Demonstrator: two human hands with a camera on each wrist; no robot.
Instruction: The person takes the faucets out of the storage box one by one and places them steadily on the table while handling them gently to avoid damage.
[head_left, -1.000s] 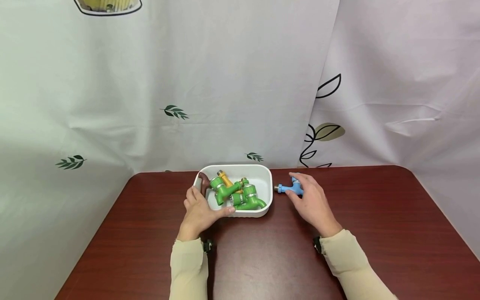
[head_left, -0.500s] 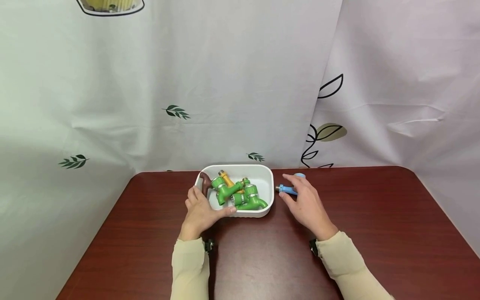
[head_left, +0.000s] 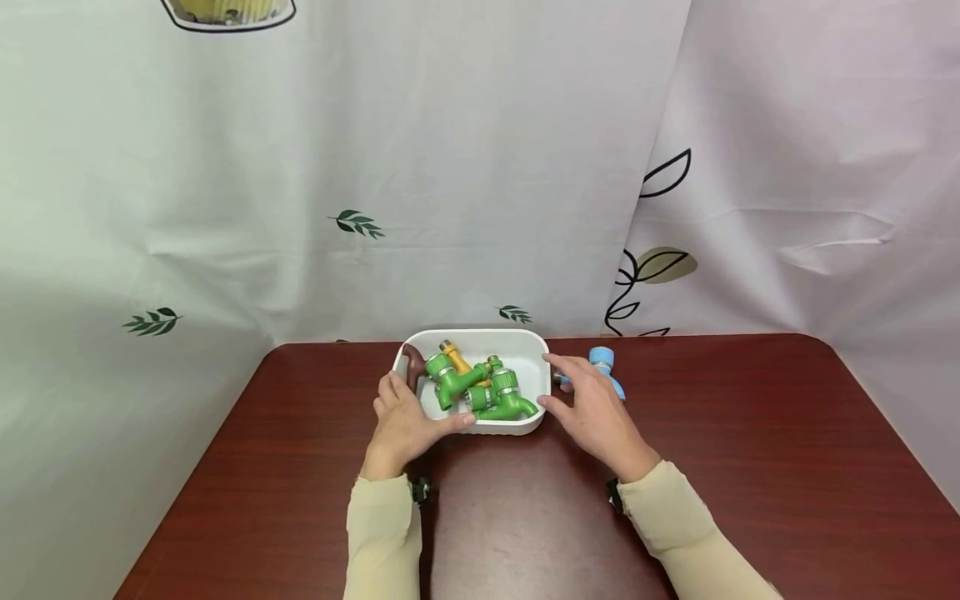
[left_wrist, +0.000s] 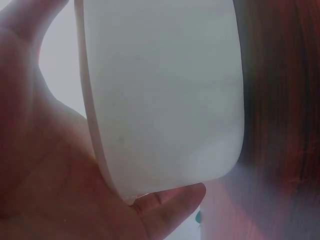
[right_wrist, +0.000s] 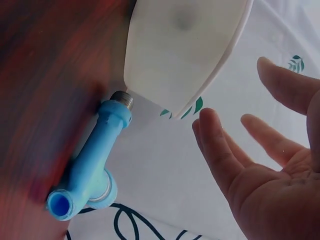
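Note:
My left hand (head_left: 399, 429) holds the front left corner of a white plastic tub (head_left: 501, 428), its thumb on the front rim. In the left wrist view its fingers (left_wrist: 172, 207) bend along the tub's wall. Green taps (head_left: 506, 406), a yellow tap (head_left: 457, 358) and a brown tap (head_left: 414, 367) lie jumbled inside. At the tub's right end is my right hand (head_left: 598, 417), fingers spread and nothing in them; the right wrist view shows the fingers apart from the wall. Behind that hand, a blue tap (right_wrist: 92, 155) lies on the table, its threaded end near the tub.
The dark red wooden table (head_left: 750, 433) ends at a hanging white cloth (head_left: 450, 167) printed with leaves. The tub stands against the table's back edge, close to the cloth.
My right hand has moved left from over the blue tap to the tub's right end, uncovering the tap's head and spout. The left hand stays on the tub.

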